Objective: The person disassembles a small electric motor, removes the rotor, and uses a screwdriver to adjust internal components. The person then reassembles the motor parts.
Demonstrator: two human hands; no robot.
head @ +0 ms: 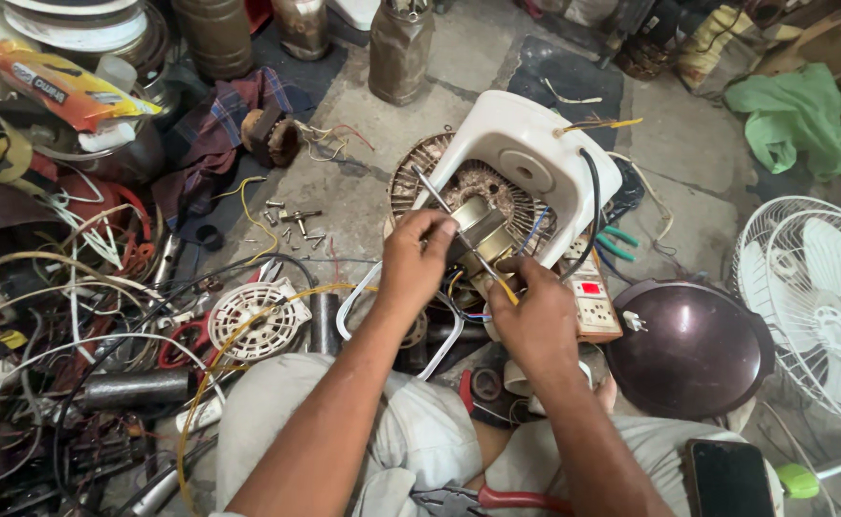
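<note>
While the person sits on the floor with knees apart, both hands meet over a small fan motor (478,235) that sits in front of the white plastic housing (526,158); the left hand (416,260) is curled with fingertips pinched on the motor's metal body, just below the thin steel shaft (430,194) that slants up and to the left; the right hand (535,316) is closed low on the motor's near side, thumb and forefinger nipped together at a yellow wire (507,290), though whether they grip the wire itself or something slim beside it is hard to tell from this angle. Blue and black leads trail from the motor down between the two wrists; a black cable (594,206) arcs over the housing's right edge. Behind the motor lies a round, rusty wire grille (418,165). Just right of the right hand rests a beige socket board (594,304) with a red switch, and beside that a dark brown domed cover (693,349). A white fan guard (818,297) stands at the far right; red-handled pliers (497,499) lie on the lap; a dark phone (727,479) rests on the right thigh; loose screws (291,222) are scattered on the concrete to the left, near a tangle of wires.
</note>
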